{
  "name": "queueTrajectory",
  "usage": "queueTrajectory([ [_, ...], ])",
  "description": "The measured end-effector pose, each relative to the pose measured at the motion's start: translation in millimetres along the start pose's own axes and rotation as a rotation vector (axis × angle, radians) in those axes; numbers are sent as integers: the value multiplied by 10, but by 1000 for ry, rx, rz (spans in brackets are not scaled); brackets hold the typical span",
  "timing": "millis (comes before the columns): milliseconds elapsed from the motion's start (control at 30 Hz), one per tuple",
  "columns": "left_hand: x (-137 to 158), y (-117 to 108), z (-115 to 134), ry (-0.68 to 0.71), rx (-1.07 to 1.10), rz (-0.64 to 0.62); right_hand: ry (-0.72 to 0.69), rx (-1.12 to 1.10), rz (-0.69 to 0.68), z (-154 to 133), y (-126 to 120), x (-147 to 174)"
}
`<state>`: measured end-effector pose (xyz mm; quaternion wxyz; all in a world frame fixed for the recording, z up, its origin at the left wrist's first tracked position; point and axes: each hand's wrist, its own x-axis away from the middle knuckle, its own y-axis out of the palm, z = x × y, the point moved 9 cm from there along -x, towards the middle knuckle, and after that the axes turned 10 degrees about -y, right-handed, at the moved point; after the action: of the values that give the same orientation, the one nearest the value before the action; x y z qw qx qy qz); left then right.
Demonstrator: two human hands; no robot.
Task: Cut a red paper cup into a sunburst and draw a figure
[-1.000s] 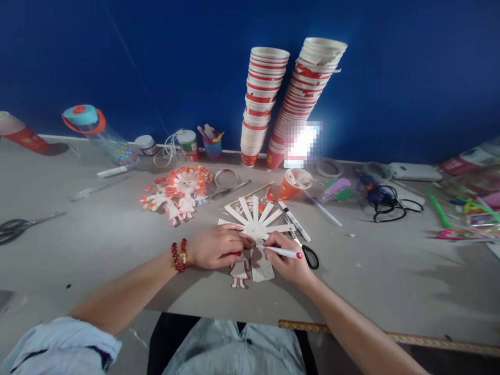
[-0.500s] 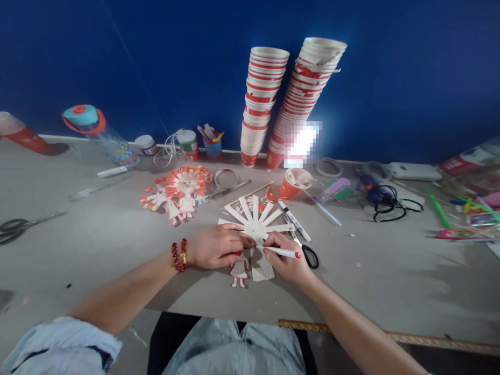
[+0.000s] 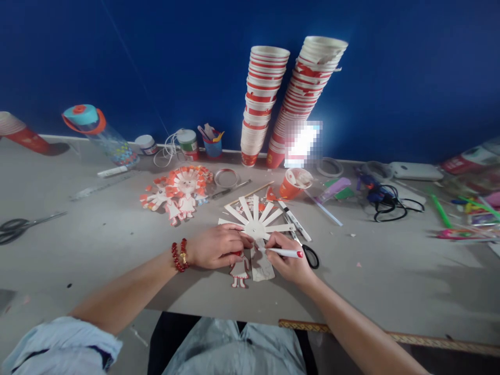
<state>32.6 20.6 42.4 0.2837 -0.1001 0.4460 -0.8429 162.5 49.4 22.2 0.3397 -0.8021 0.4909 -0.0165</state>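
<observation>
My right hand [image 3: 292, 260] grips a white marker [image 3: 287, 253] with a red end, its tip down at a strip of white paper [image 3: 263, 268] that carries faint drawn lines. The strip meets the lower side of a white paper cup cut into spread rays [image 3: 255, 229]. My left hand [image 3: 219, 247] lies over the left part of this cutout, fingertips pressing on the paper, thumb apart. Partly under it is a paper doll [image 3: 239, 271] in a dress with red edging. Beside my right hand, the black-handled scissors [image 3: 311, 256] and a white-and-black pen [image 3: 297, 224] lie partly beneath the rays.
Finished paper dolls [image 3: 185, 190] with orange fringes lie to the left. Behind stand two tall stacks of paper cups [image 3: 266, 94] and an orange cup [image 3: 296, 185] with scraps. Other scissors [image 3: 23, 226], a water bottle [image 3: 99, 133] and a dark cable [image 3: 390, 203] are farther out.
My right hand and the marker have shifted slightly right and away from the spot where the tip was. My left hand stays in place on the paper.
</observation>
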Motion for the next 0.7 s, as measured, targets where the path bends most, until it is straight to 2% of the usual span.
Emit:
queueTrajectory([
  [433,2,9,-10,1,0,0,-5,-22,15,-12,-23,-3],
  [600,-5,-5,-4,-4,-1,-1,25,-93,143,0,-130,30],
  [700,-7,-14,1,-2,2,7,44,-77,167,12,-144,46],
])
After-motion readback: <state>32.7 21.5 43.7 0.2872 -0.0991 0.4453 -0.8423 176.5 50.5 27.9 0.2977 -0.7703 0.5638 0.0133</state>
